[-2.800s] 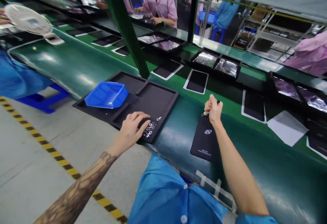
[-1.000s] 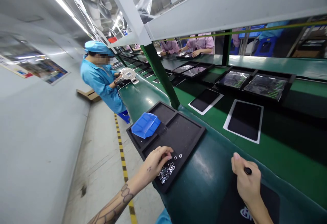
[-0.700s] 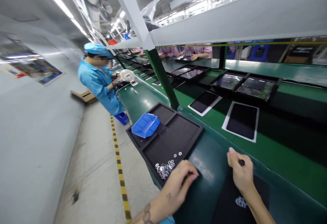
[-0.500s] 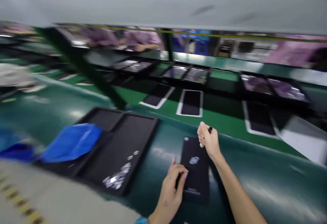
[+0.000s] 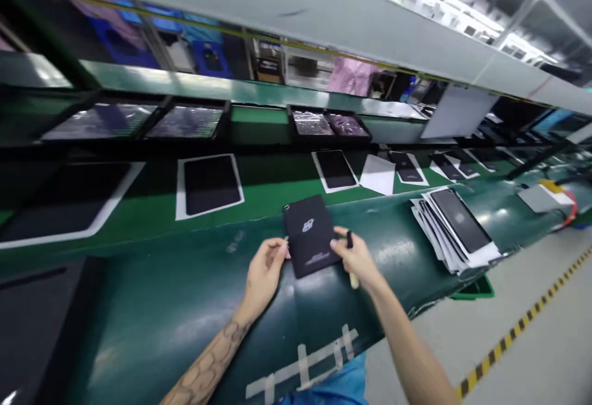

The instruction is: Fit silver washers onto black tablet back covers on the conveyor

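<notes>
Holding a slim pen-like tool [image 5: 349, 240] pinched in the right hand [image 5: 357, 261], with the loosely open left hand [image 5: 264, 272] touching its edge: black tablet-shaped panel [image 5: 309, 238], long axis 11-to-5 o'clock, on green tabletop [image 5: 393, 288], at the left hand's 1 o'clock, the right hand's 11 o'clock.

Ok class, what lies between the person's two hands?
In the head view, a black panel with a white logo lies there, touching the left hand and the right hand, which grips a small tool.

The left hand [image 5: 264, 274] touches a black logo-printed panel [image 5: 308, 235] on the green conveyor belt [image 5: 152, 325], while the right hand [image 5: 357, 258] pinches a slim pen-like tool [image 5: 354, 279] (black tip, cream end).
</notes>
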Demonstrator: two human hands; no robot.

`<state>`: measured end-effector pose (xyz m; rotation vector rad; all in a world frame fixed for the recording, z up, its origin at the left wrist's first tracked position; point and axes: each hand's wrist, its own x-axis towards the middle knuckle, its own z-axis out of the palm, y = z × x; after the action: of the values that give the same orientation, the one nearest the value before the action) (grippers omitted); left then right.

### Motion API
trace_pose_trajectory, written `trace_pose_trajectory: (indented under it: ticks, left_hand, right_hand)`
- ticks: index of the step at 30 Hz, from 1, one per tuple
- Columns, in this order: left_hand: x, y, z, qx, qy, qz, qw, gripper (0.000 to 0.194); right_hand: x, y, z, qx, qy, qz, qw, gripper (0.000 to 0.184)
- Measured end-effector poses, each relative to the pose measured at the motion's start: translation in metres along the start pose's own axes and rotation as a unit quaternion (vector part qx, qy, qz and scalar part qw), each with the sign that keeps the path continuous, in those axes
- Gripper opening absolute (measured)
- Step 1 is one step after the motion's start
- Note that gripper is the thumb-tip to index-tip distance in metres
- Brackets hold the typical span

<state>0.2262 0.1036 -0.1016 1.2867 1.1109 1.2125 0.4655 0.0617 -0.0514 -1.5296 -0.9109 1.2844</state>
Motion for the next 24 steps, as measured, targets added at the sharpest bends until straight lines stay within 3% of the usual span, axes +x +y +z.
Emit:
trace_pose_trajectory:
  ticks: [3, 6, 9, 11, 15, 19, 24]
  left_hand:
    - [0.027, -0.005, 0.004, -0.044, 0.035, -0.017, 0.998, 0.055]
    - [0.032, -0.011, -0.002, 0.012, 0.015, -0.025, 0.999, 0.062]
    - [0.031, -0.017, -0.008, 0.052, -0.014, -0.021, 0.998, 0.061]
    - [0.031, -0.019, -0.009, 0.053, -0.020, -0.017, 0.998, 0.061]
    - [0.031, -0.015, -0.002, 0.040, -0.024, 0.002, 0.999, 0.057]
    - [0.034, -0.009, 0.003, 0.028, -0.049, 0.001, 0.998, 0.046]
    - [0.031, -0.006, 0.004, 0.016, -0.063, -0.006, 0.998, 0.033]
  right_hand:
    - [0.033, -0.065, -0.058, 0.006, 0.075, -0.090, 0.993, 0.068]
    - [0.065, -0.134, -0.111, -0.048, 0.119, -0.149, 0.980, 0.058]
    - [0.093, -0.177, -0.150, -0.232, 0.212, -0.099, 0.944, 0.046]
    - [0.107, -0.182, -0.163, -0.319, 0.261, -0.049, 0.910, 0.039]
    - [0.129, -0.155, -0.153, -0.403, 0.291, -0.002, 0.868, 0.026]
    - [0.172, -0.127, -0.113, -0.465, 0.238, -0.022, 0.852, 0.021]
    - [0.225, -0.115, -0.064, -0.505, 0.177, -0.038, 0.844, 0.032]
